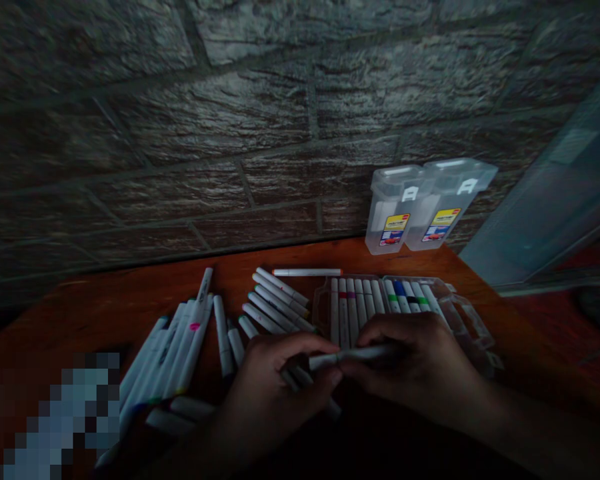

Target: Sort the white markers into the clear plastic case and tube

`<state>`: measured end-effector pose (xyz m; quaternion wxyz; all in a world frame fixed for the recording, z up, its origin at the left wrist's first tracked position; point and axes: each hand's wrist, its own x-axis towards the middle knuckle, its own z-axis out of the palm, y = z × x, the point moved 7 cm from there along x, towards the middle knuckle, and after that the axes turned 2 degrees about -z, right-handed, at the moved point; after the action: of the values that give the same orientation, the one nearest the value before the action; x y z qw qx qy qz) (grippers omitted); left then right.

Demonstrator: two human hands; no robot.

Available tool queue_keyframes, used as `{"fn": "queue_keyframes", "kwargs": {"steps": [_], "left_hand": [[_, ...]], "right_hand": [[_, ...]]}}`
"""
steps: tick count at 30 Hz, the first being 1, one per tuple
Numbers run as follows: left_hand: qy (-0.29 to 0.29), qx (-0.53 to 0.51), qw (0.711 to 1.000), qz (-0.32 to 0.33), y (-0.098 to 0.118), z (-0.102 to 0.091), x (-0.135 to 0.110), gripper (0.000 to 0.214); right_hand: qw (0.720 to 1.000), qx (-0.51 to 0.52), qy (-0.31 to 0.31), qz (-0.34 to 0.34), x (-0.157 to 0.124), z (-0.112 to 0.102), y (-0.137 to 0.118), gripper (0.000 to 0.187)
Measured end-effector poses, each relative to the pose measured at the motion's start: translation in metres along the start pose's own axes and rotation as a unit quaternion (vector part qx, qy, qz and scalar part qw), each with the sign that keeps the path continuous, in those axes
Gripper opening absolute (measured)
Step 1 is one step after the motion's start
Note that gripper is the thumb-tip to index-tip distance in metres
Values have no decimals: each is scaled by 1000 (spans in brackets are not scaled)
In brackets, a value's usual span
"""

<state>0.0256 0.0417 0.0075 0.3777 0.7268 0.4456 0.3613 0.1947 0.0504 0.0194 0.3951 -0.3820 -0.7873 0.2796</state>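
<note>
Both my hands hold one white marker (325,361) level above the table. My left hand (275,380) pinches its left end between thumb and fingers. At the other end, my right hand (415,360) is closed round the barrel. Just beyond them lies an open clear marker case (321,303) with several white markers (357,307) side by side, some with red, blue, green or black bands. Fanned out left of the case are several loose markers (275,303). A larger group of white markers (180,347) lies farther left, partly behind my left forearm.
Two upright clear plastic cases (390,217) with yellow and blue labels stand at the table's back right, against a brick wall (260,113). A single marker with orange ends (307,272) lies near the back edge of the wooden table (105,283). The lower left corner is pixelated.
</note>
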Motion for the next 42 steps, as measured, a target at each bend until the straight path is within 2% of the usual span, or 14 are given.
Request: {"fn": "queue_keyframes", "kwargs": {"steps": [6,9,18,28,36,42], "left_hand": [[-6,-38,999,-32,-7,-3,2,7],[9,-55,997,-44,-11,-6,3,7],[30,-161,978,-128,-15,-17,5,15],[52,-222,959,-169,-21,-24,8,26],[56,-286,945,-149,-26,-24,12,21],[70,-335,928,-145,-27,-25,12,16]], "right_hand": [[999,30,-12,27,0,2,2,12],[998,41,-14,45,0,3,4,10],[991,114,17,66,3,-7,6,5],[976,189,63,83,7,-12,8,2],[968,219,89,81,9,-18,7,5],[956,266,68,100,5,-15,11,8]]}}
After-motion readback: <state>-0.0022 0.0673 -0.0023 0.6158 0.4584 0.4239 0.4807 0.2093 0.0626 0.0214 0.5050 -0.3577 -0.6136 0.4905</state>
